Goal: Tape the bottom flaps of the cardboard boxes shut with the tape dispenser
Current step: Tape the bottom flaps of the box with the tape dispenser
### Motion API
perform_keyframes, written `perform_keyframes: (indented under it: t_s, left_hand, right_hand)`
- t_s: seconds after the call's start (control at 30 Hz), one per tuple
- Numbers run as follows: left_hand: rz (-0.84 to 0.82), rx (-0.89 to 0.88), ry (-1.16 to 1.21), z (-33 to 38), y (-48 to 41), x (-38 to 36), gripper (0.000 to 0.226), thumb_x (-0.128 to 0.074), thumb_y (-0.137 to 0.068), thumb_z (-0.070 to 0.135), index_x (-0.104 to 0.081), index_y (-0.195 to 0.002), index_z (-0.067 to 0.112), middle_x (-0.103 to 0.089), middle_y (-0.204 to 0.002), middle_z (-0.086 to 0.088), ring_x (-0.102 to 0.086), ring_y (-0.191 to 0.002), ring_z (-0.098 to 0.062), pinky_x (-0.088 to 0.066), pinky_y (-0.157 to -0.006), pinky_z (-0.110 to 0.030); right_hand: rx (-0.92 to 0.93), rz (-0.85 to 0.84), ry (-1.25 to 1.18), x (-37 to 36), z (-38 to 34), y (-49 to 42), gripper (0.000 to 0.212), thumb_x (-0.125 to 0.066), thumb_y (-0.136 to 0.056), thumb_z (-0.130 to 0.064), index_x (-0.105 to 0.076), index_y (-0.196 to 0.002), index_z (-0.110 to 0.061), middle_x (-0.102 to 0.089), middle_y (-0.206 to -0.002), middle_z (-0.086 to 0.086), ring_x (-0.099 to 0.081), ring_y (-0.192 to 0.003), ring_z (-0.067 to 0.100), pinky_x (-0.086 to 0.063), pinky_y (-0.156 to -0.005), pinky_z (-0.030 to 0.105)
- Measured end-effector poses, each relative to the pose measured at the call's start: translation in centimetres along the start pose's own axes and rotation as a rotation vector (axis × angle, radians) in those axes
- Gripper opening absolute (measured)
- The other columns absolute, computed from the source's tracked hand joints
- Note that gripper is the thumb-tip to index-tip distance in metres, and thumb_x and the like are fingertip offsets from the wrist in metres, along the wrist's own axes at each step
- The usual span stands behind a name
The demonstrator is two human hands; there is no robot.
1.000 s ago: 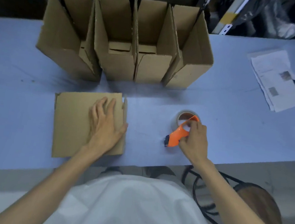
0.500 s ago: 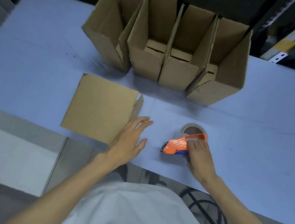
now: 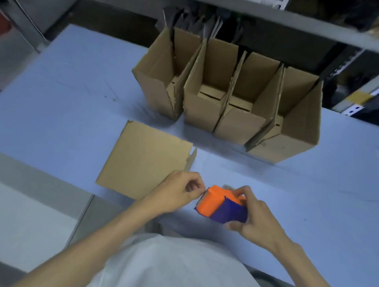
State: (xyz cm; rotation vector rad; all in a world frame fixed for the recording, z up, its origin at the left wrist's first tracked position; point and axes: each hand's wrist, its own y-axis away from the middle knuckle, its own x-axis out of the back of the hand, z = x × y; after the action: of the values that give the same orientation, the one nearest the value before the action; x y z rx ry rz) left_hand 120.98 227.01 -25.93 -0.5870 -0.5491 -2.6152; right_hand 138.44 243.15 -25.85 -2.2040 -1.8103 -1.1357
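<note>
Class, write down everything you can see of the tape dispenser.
The tape dispenser is a plastic-looking handheld tool, with an orange front and a dark blue rear. The right hand grips its rear; the left hand pinches at its orange front edge, though any tape there is too blurred to see. It sits low over the blue table, right of the flat cardboard box.

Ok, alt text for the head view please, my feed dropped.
The right hand grips an orange tape dispenser over the table; the left hand pinches at its front edge. A flat cardboard box lies left of them, four open boxes stand behind.
</note>
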Motion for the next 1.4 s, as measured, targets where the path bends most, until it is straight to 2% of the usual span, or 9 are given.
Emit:
perform_keyframes:
  t_s: [0.13, 0.27, 0.37, 0.53, 0.7, 0.9, 1.03, 1.17, 1.4]
  left_hand:
    - [-0.100, 0.139, 0.060, -0.3, -0.9, 2.4, 0.011, -0.061, -0.083, 0.004, -0.069, -0.078, 0.009, -0.063, -0.066, 0.001, -0.054, -0.058, -0.002, -0.044, -0.061, -0.017]
    - [-0.128, 0.186, 0.078, -0.7, -1.1, 4.2, 0.007, -0.070, -0.084, 0.012, -0.074, -0.079, 0.008, -0.061, -0.059, 0.006, -0.053, -0.051, 0.004, -0.042, -0.056, -0.011]
    - [-0.061, 0.199, 0.093, -0.8, -1.2, 5.0, 0.010, -0.073, -0.082, 0.014, -0.073, -0.073, 0.012, -0.062, -0.056, 0.008, -0.056, -0.054, 0.000, -0.046, -0.059, -0.017]
    - [-0.010, 0.246, -0.018, -0.5, -1.1, 5.6, 0.026, -0.066, -0.078, 0.005, -0.066, -0.056, 0.020, -0.055, -0.045, 0.014, -0.055, -0.054, 0.001, -0.051, -0.063, -0.025]
    - [0.044, 0.251, -0.167, -0.2, -0.6, 5.7, 0.014, -0.061, -0.071, 0.003, -0.067, -0.059, 0.007, -0.056, -0.048, 0.012, -0.049, -0.048, 0.006, -0.040, -0.050, -0.015]
    - [0.082, 0.314, -0.217, -1.4, 0.0, 7.2, 0.020, -0.060, -0.074, 0.000, -0.073, -0.065, 0.011, -0.058, -0.055, 0.018, -0.056, -0.063, 0.000, -0.040, -0.058, -0.015]
    - [0.105, 0.306, -0.210, -1.2, -0.1, 6.6, 0.018, -0.068, -0.080, 0.008, -0.069, -0.066, 0.019, -0.060, -0.059, 0.015, -0.056, -0.066, -0.006, -0.039, -0.062, -0.019]
    - [0.134, 0.266, -0.208, -1.3, -0.4, 7.0, 0.010, -0.072, -0.078, 0.013, -0.073, -0.069, 0.019, -0.068, -0.065, 0.008, -0.062, -0.068, -0.010, -0.044, -0.061, -0.021]
    - [0.211, 0.238, -0.127, -2.7, 0.2, 6.2, 0.011, -0.077, -0.076, 0.013, -0.076, -0.084, 0.020, -0.069, -0.062, 0.006, -0.062, -0.065, -0.010, -0.049, -0.070, -0.023]
  right_hand:
    - [0.014, 0.057, 0.113, -1.7, -1.7, 0.2, 0.070, -0.079, -0.046, -0.049, -0.035, -0.098, -0.031, -0.059, -0.082, -0.014, -0.058, -0.064, 0.009, -0.050, -0.057, 0.032]
    - [0.084, 0.173, 0.226, -1.9, -2.2, -0.4, 0.053, -0.075, -0.056, -0.036, -0.046, -0.100, -0.034, -0.059, -0.084, -0.018, -0.056, -0.068, 0.005, -0.043, -0.057, 0.018]
    - [0.139, 0.207, 0.208, -1.8, -2.8, -0.8, 0.052, -0.078, -0.061, -0.031, -0.051, -0.104, -0.031, -0.060, -0.087, -0.018, -0.057, -0.072, 0.007, -0.048, -0.060, 0.024]
    - [0.232, 0.238, 0.255, -2.0, -4.1, -1.6, 0.062, -0.080, -0.059, -0.059, -0.053, -0.102, -0.023, -0.056, -0.086, -0.019, -0.051, -0.066, 0.001, -0.040, -0.058, 0.011]
    - [0.271, 0.206, 0.317, -1.6, -4.4, -2.2, 0.051, -0.079, -0.063, -0.050, -0.056, -0.100, -0.022, -0.060, -0.083, -0.009, -0.054, -0.065, 0.011, -0.047, -0.057, 0.023]
    - [0.175, 0.190, 0.341, -0.2, -2.2, -0.2, 0.049, -0.075, -0.062, -0.060, -0.052, -0.094, -0.031, -0.056, -0.076, -0.017, -0.052, -0.061, 0.009, -0.040, -0.054, 0.016]
    - [0.142, 0.140, 0.327, 0.0, -2.1, -0.3, 0.070, -0.066, -0.055, -0.081, -0.046, -0.105, -0.037, -0.058, -0.083, -0.021, -0.054, -0.067, 0.009, -0.041, -0.058, 0.016]
    - [0.184, 0.156, 0.364, 0.5, -2.2, -1.1, 0.062, -0.065, -0.065, -0.073, -0.052, -0.114, -0.036, -0.063, -0.091, -0.016, -0.057, -0.075, 0.013, -0.049, -0.066, 0.028]
    - [0.202, 0.145, 0.395, 0.6, -2.0, -1.9, 0.063, -0.068, -0.067, -0.067, -0.054, -0.120, -0.035, -0.066, -0.095, -0.014, -0.058, -0.077, 0.009, -0.050, -0.066, 0.024]
